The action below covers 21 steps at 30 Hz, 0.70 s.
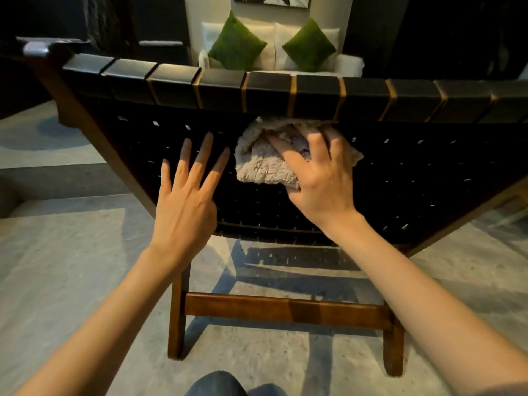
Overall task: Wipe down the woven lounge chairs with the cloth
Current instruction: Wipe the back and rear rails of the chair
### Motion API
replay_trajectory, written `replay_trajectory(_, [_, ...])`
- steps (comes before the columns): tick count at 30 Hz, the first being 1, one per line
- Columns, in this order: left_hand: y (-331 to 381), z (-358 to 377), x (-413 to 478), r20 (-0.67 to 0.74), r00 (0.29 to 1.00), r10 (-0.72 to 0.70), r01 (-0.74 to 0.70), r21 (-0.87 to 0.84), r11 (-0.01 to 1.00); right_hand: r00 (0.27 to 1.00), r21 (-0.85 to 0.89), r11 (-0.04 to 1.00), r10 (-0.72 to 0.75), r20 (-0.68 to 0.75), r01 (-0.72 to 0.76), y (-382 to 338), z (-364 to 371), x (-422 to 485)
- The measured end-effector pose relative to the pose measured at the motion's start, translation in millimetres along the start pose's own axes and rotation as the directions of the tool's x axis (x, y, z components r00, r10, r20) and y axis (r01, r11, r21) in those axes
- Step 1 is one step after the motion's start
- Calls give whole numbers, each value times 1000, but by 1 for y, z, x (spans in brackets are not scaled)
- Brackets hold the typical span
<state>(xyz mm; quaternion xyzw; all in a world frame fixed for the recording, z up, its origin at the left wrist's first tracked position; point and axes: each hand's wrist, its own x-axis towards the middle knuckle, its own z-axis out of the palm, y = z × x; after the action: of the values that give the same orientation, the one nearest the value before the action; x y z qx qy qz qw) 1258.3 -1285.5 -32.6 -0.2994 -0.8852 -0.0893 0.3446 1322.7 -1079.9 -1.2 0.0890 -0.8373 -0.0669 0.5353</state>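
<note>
A lounge chair (400, 178) with black woven straps on a brown wooden frame fills the view, seen from behind its backrest. A fluffy beige cloth (257, 164) lies against the back of the weave, just under the top rail. My right hand (320, 178) presses the cloth onto the weave with spread, straight fingers. My left hand (188, 192) is beside it on the left, fingers straight and spread, fingertips at the woven back and nothing in it.
The chair's wooden crossbar (285, 308) and rear legs stand on a grey stone floor (71, 267) close in front of my knees. Beyond the chair is a white sofa (345, 65) with two green cushions (237, 44). A dark chair arm (40, 48) shows at the far left.
</note>
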Motion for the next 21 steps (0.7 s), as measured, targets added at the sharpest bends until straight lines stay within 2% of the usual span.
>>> replay_trajectory(3, [-7,0,3,1,1000,3,-3,5,1000,998,15,1000,-7,-55,8,1,15,3])
replay_trajectory(5, [-12,2,4,22,1000,3,-4,12,1000,999,37,999,-5,-39,6,3,29,-1])
replay_trajectory(11, [-17,10,6,29,999,18,-18,-9,1000,990,98,995,14,138,-27,-8,81,-46])
replay_trajectory(13, [-18,12,7,20,1000,22,-21,-23,999,962,133,991,-22,271,-15,-11,103,-73])
replay_trajectory(14, [-20,13,6,12,1000,24,-24,-27,999,925,122,992,-35,378,-12,-12,113,-87])
replay_trajectory(16, [-22,13,6,2,999,35,-35,-26,999,806,51,999,-20,591,-13,-18,131,-113])
replay_trajectory(18, [-24,14,5,-1,999,46,-46,-27,999,654,-27,993,97,750,-116,-28,146,-130])
replay_trajectory(19, [-24,13,5,-3,999,50,-50,-24,998,574,-48,982,147,806,-183,-33,150,-134])
replay_trajectory(20, [-24,13,5,-1,999,54,-54,-20,998,532,-29,965,168,830,-259,-34,153,-136])
replay_trajectory(21, [-24,13,5,6,998,58,-58,-15,998,531,25,940,171,830,-341,-35,154,-135])
